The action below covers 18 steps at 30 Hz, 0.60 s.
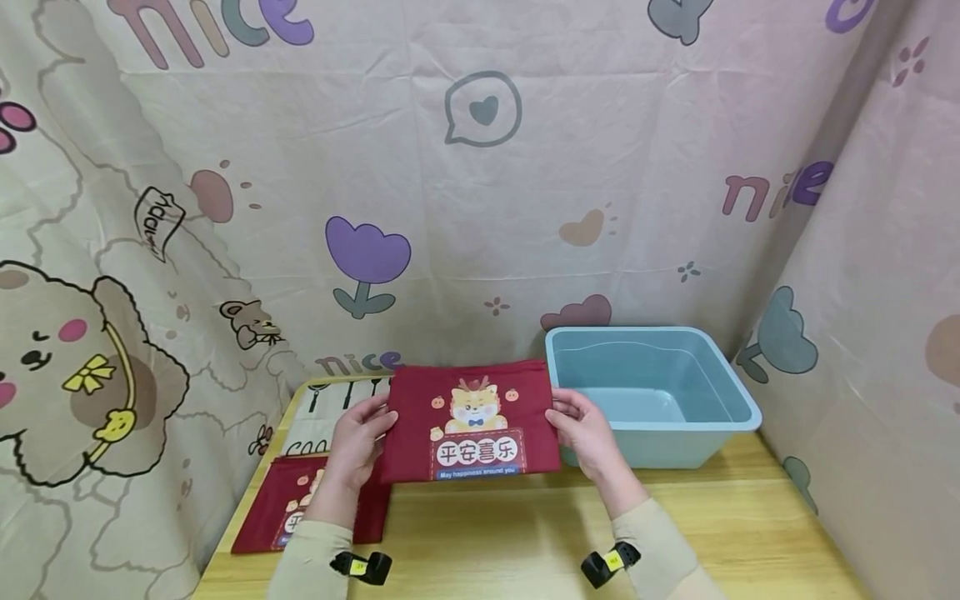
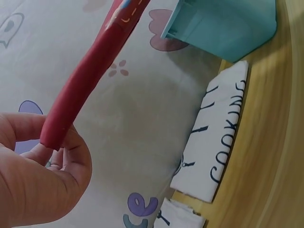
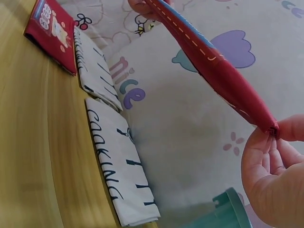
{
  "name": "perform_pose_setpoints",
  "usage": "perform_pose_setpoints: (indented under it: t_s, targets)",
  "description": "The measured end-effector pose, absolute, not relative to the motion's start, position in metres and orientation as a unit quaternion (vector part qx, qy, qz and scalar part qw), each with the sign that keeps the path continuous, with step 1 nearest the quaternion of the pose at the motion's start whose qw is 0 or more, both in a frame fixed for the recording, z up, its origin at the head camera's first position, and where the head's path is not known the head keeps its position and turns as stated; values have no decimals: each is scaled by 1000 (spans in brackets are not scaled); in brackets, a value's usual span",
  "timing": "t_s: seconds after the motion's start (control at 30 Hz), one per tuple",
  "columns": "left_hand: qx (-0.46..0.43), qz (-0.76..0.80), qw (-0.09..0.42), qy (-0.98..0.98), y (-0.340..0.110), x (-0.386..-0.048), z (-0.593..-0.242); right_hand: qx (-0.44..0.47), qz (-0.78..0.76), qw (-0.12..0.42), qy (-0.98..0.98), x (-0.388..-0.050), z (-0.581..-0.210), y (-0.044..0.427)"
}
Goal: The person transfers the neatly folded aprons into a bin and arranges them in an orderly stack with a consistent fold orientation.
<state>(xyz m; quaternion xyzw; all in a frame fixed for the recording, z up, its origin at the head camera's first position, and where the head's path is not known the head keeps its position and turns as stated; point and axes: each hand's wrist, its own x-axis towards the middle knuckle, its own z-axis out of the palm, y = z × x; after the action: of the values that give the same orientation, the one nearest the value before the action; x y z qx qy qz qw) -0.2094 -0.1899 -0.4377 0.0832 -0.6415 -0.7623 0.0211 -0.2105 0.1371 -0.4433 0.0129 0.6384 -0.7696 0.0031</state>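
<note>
A folded dark red cloth [image 1: 476, 417] with a cartoon animal and printed characters hangs above the table, its front turned toward the head camera. My left hand [image 1: 363, 442] pinches its left edge between thumb and fingers. At the opposite edge, my right hand [image 1: 588, 437] holds it the same way. Both wrist views show the cloth nearly edge-on, the left hand [image 2: 47, 166] and the right hand [image 3: 275, 171] gripping its ends. Another folded red cloth [image 1: 258, 508] with a matching print lies on the table, partly hidden by my left forearm.
A light blue plastic bin [image 1: 652, 448] stands at the back right of the wooden table [image 1: 480, 542]. Two folded white cloths, a nearer one [image 3: 95, 71] and one lettered COOKING [image 3: 121, 161], lie along the back edge. A patterned curtain [image 1: 480, 208] hangs behind.
</note>
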Motion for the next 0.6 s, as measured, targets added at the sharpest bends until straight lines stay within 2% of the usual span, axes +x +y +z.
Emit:
perform_pose_setpoints:
  t_s: [0.6]
  targets:
    - [67,-780,27,-622,-146,-223,-432,35,-762,1,647,-214,-435,177]
